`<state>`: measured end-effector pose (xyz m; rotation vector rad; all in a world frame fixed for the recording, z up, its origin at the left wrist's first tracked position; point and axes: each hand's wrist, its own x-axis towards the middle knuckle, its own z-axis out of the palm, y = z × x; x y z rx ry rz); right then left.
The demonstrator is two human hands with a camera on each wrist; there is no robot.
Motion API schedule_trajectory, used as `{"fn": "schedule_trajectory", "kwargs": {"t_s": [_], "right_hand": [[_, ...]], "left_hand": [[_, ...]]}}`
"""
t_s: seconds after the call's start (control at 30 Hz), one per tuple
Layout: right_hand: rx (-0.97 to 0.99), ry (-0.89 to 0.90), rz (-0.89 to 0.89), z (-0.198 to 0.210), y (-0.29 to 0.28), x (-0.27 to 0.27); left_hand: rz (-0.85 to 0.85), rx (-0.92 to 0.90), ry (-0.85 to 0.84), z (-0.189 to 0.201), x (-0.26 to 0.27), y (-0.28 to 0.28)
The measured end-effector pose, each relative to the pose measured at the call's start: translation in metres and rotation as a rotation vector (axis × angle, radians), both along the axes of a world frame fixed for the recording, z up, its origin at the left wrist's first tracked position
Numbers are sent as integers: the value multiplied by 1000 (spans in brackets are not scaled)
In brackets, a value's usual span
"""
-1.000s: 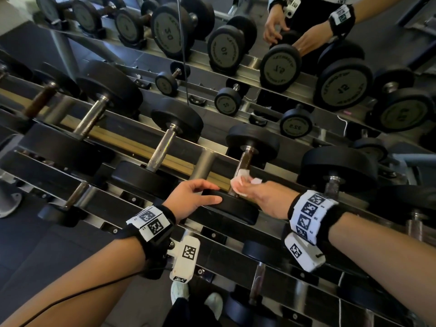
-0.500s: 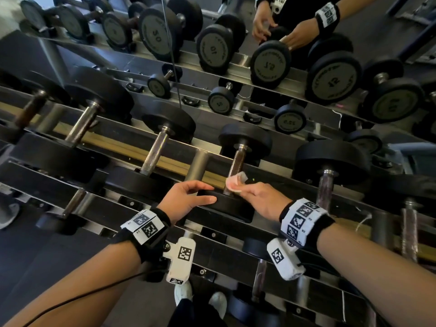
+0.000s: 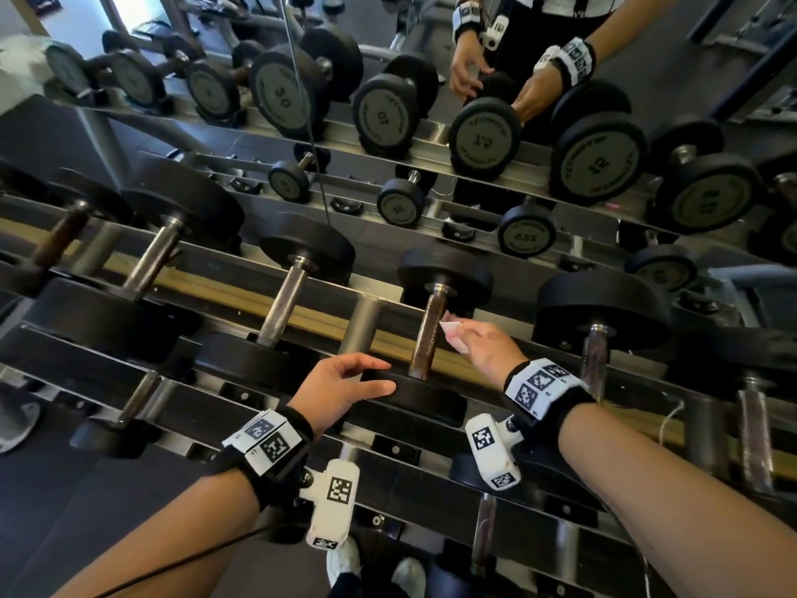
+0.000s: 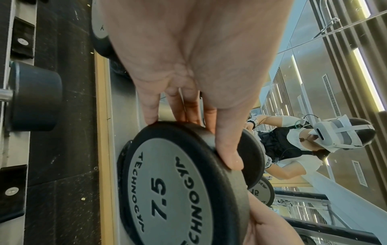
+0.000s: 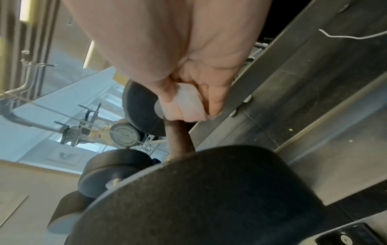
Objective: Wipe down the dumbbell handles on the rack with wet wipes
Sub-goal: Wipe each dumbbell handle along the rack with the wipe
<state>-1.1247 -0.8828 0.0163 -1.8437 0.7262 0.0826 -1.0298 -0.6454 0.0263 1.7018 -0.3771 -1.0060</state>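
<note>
On the rack's upper tier lies a black 7.5 dumbbell (image 4: 173, 190) with a brown, worn handle (image 3: 427, 338). My left hand (image 3: 384, 375) grips its near head (image 3: 414, 397), thumb (image 4: 228, 149) over the rim and fingers behind it. My right hand (image 3: 474, 338) pinches a folded white wet wipe (image 3: 450, 330) against the right side of the handle, just below the far head (image 3: 444, 274). In the right wrist view the wipe (image 5: 186, 106) touches the top of the handle (image 5: 180, 139).
More dumbbells lie either side on the same tier, with handles to the left (image 3: 284, 295) and to the right (image 3: 595, 360). A lower tier holds another dumbbell (image 3: 481, 533). Behind the rack (image 3: 172, 399) a mirror reflects the dumbbells (image 3: 483, 135) and my hands.
My right hand has carried the wipe up the handle, from its near end towards the far head. My left hand has stayed on the near head.
</note>
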Motion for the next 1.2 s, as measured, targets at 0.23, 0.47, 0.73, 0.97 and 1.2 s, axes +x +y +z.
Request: {"fn": "schedule_trajectory", "kwargs": {"t_s": [0.23, 0.47, 0.73, 0.97, 1.2], "right_hand": [[18, 33, 124, 3, 18, -18], [320, -54, -297, 1, 9, -18], [249, -55, -285, -1, 12, 5], [56, -6, -179, -5, 4, -3], [56, -16, -232, -4, 7, 14]], "left_hand": [[-7, 2, -4, -2, 3, 0], [-11, -14, 0, -1, 3, 1], [-4, -11, -9, -1, 3, -1], [-1, -14, 7, -3, 5, -1], [-2, -4, -2, -1, 5, -2]]}}
